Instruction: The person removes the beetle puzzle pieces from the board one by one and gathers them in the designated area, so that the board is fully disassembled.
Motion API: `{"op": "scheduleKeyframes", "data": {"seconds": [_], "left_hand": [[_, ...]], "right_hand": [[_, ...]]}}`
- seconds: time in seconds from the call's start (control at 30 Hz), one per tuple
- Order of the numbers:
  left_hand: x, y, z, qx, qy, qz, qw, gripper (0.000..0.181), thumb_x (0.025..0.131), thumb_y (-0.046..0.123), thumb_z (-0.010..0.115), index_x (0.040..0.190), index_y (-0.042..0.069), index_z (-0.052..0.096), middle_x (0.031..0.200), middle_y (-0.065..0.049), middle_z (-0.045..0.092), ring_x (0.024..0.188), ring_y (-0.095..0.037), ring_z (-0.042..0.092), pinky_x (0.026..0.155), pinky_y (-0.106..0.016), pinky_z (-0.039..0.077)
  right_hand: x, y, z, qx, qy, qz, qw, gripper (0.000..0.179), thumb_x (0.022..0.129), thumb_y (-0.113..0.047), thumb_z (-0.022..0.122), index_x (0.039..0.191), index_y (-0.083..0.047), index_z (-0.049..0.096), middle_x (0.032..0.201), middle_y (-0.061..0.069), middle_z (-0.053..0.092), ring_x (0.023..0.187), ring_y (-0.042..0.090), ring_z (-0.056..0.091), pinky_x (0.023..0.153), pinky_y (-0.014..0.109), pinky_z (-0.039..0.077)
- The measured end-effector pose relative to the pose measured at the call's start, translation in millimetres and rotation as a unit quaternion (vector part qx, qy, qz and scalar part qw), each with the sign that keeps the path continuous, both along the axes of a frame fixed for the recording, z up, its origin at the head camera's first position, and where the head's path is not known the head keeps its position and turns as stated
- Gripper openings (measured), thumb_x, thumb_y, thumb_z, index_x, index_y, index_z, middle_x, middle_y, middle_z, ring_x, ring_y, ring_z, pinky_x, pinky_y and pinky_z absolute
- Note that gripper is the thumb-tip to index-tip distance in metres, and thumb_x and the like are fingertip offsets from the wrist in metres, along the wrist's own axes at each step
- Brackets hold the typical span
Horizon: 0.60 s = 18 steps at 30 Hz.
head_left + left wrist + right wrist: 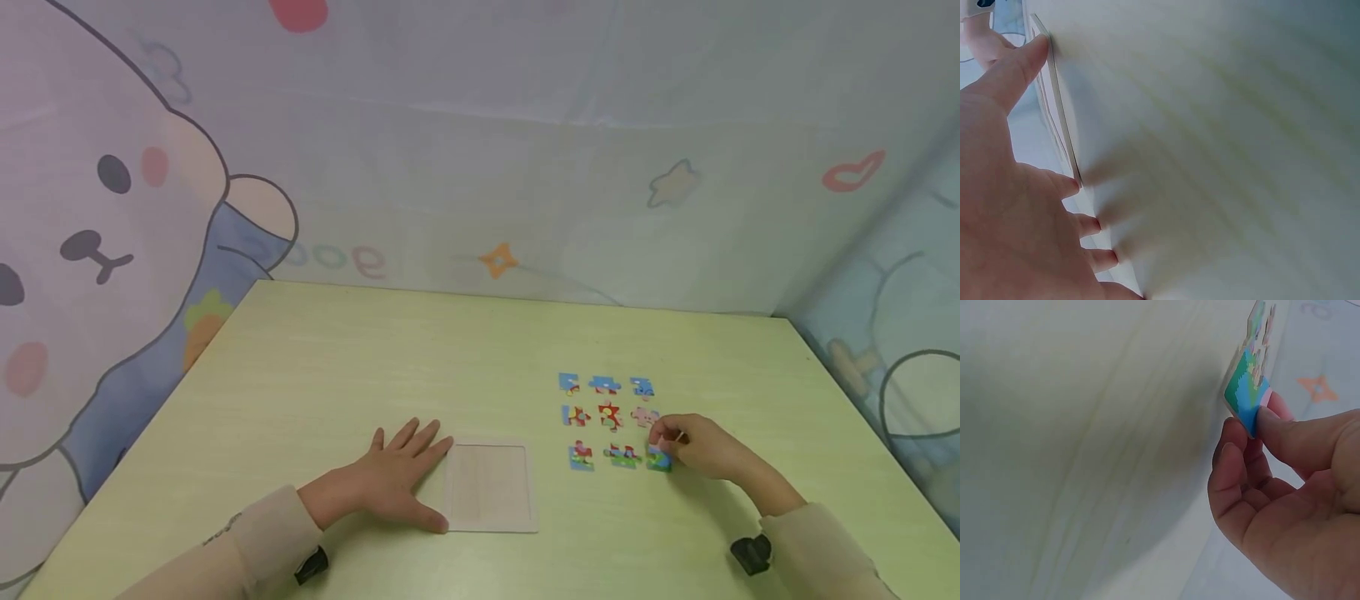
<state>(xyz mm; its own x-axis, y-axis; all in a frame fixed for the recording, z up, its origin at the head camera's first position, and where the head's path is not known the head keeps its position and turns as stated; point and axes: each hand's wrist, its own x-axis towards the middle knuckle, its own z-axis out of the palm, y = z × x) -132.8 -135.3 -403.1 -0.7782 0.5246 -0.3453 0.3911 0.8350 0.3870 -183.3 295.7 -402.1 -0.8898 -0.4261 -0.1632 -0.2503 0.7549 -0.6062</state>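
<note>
A square wooden puzzle tray (491,489) with a raised rim lies flat on the table near the middle. My left hand (393,485) is spread at its left side, the thumb at the lower left corner and the index finger at the upper left; in the left wrist view the thumb touches the tray's edge. To the right, several picture puzzle pieces (610,415) lie apart in three rows. My right hand (708,450) pinches the green and blue corner piece (1244,394) between thumb and fingers, at the right end of the front row. Fingertips behind that piece are partly hidden.
The pale yellow-green table (360,358) reaches back to a printed cloth wall (480,183) with a bear drawing. Bare tabletop separates the tray from the pieces. Black wrist straps (752,554) show below the sleeves.
</note>
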Motion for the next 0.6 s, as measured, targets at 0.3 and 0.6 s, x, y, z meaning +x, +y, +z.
{"op": "scheduleKeyframes", "data": {"seconds": [0.3, 0.6], "left_hand": [[0.1, -0.2, 0.6, 0.001, 0.000, 0.000, 1.0000, 0.105, 0.077, 0.067, 0.066, 0.155, 0.014, 0.021, 0.162, -0.013, 0.008, 0.148, -0.037, 0.001, 0.107, -0.071, 0.003], [0.0, -0.7, -0.8, 0.001, 0.006, -0.004, 1.0000, 0.105, 0.077, 0.067, 0.066, 0.155, 0.013, 0.021, 0.162, -0.014, 0.008, 0.147, -0.038, 0.001, 0.106, -0.072, 0.003]], "right_hand": [[-3.6, 1.3, -5.0, 0.009, 0.002, 0.004, 0.9999, 0.014, 0.092, 0.005, 0.054, 0.088, -0.007, 0.062, 0.080, 0.001, 0.052, 0.071, 0.016, 0.043, 0.060, 0.027, 0.036], [-4.0, -1.4, -4.2, 0.020, 0.005, 0.015, 0.9997, 0.015, 0.092, 0.005, 0.055, 0.088, -0.008, 0.063, 0.081, 0.000, 0.055, 0.073, 0.015, 0.044, 0.063, 0.026, 0.037]]}}
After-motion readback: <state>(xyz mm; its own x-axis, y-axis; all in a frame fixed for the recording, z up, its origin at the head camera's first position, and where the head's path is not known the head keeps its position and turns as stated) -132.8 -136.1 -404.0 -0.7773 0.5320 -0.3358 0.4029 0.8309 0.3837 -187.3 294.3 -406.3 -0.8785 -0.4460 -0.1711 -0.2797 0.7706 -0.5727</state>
